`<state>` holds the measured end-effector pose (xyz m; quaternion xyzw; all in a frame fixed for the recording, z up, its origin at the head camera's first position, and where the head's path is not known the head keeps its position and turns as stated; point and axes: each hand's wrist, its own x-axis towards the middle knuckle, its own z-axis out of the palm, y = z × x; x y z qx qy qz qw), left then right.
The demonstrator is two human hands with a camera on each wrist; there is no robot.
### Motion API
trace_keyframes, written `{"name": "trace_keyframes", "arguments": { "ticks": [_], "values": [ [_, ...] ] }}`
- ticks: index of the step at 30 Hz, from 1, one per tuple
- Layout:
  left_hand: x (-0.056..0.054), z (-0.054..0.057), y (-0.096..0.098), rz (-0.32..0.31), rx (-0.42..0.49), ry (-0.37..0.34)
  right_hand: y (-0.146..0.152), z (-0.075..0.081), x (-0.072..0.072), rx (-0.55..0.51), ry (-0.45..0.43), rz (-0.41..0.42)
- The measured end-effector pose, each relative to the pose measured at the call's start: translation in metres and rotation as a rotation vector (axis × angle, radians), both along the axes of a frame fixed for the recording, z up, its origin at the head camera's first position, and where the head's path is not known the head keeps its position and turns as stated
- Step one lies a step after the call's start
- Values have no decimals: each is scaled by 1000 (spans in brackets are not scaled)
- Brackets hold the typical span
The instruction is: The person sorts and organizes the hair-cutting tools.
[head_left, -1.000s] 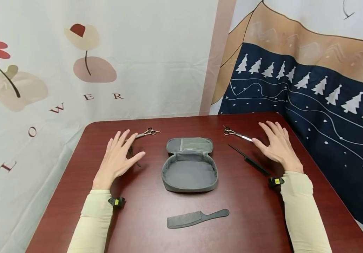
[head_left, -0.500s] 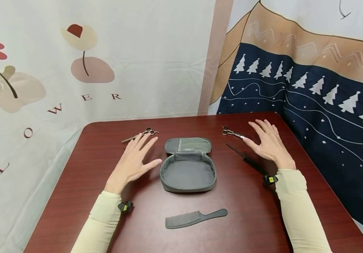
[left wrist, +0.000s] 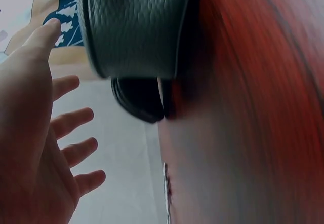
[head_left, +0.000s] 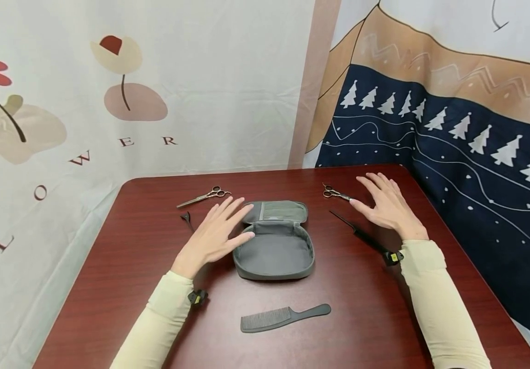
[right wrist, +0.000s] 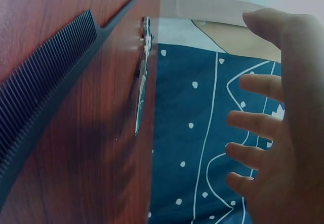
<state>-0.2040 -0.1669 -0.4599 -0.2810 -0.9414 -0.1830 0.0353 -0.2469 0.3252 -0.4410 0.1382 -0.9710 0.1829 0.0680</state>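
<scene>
A grey case [head_left: 274, 256] lies open in the middle of the table, its lid folded back. Over its left edge hovers my left hand [head_left: 210, 238], fingers spread and holding nothing; the left wrist view shows the case's side wall [left wrist: 134, 31] beyond the thumb. My right hand [head_left: 388, 209] is raised above the table at the right, fingers straight. Near its thumb lie scissors [head_left: 336, 192], whose blade tips it hides in the head view. A black tail comb [right wrist: 48, 84] lies below that hand. Another pair of scissors [head_left: 202, 197] rests behind the left hand.
A grey handled comb [head_left: 283, 318] lies at the front of the table [head_left: 339, 348]. Partly hidden behind the left hand is a small dark tool with a forked end [head_left: 186, 218]. Printed cloths [head_left: 228, 92] hang behind the table.
My left hand has moved right, from beside the left scissors to over the case's left edge, uncovering those scissors. My right hand has shifted slightly left. The things on the table stay put.
</scene>
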Motion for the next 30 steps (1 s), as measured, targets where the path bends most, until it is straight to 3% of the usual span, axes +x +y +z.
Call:
{"name": "trace_keyframes", "arguments": {
  "ticks": [12,30],
  "values": [
    [0,-12,25,-49,-35,-26,7,0,-11,25,-45,-3],
    [2,-18,27,-50,-40,-72,-2,-10,-28,89,-110,40]
  ]
}}
